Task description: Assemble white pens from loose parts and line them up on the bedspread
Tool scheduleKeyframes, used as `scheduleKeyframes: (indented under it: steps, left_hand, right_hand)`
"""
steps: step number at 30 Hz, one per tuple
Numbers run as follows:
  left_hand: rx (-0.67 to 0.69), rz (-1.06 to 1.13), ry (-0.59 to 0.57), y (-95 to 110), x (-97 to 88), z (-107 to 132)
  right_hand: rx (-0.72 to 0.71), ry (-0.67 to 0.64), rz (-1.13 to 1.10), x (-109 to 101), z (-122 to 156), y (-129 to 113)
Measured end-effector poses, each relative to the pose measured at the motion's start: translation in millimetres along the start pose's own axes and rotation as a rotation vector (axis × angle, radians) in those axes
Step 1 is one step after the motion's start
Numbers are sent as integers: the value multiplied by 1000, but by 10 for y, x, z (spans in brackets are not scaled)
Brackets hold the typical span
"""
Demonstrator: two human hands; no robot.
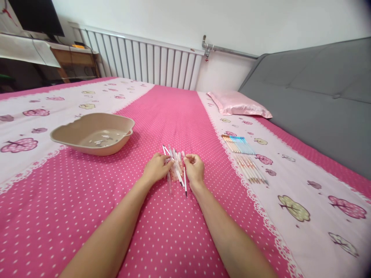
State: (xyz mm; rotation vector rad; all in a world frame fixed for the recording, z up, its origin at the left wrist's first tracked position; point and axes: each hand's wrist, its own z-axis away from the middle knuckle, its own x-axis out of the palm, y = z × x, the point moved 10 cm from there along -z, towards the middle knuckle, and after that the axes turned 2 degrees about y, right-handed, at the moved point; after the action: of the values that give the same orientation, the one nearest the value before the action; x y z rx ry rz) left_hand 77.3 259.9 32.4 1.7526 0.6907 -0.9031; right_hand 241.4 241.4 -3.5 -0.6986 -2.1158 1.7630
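In the middle of the bed, a loose pile of pen parts (177,170) lies between my hands, with white, dark-tipped refills and clear pinkish barrels crossing each other. My left hand (156,168) rests at the pile's left side, thumb and fingers closed together against it; what they grip is hidden. From the right, my right hand (194,170) pinches a clear pen barrel at the pile's upper right. A white refill (185,182) slants down just below those fingertips, its dark end on the pink cloth.
A beige plastic basin (116,146) with small white pieces inside stands at left. To the right lie a row of blue and orange pens (239,144) and a row of pale pens (251,169). Farther back are a pink pillow (237,103), grey headboard (313,83) and radiator (145,58).
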Motion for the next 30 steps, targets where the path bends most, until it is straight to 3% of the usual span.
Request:
scheduleKeyframes:
  steps: [4,11,15,20,26,30]
  left_hand:
    - [-8,105,23,-21,-46,-26]
    - [-204,488,46,-147,-73,52]
    - [-370,858,206,-233,-193,132]
    - [-349,1016,326,-191,-334,136]
    - [-240,1133,235,80,-303,168]
    - [-217,1181,106,266,-209,212]
  right_hand:
    - [-5,-3,2,0,-2,-4]
    - [8,9,-13,-8,-10,8]
    - [20,8,-19,-8,-12,13]
    - [9,25,-57,-34,-3,-53]
    - [-61,17,-98,-92,31,-353]
    - [54,-145,-242,26,91,-469]
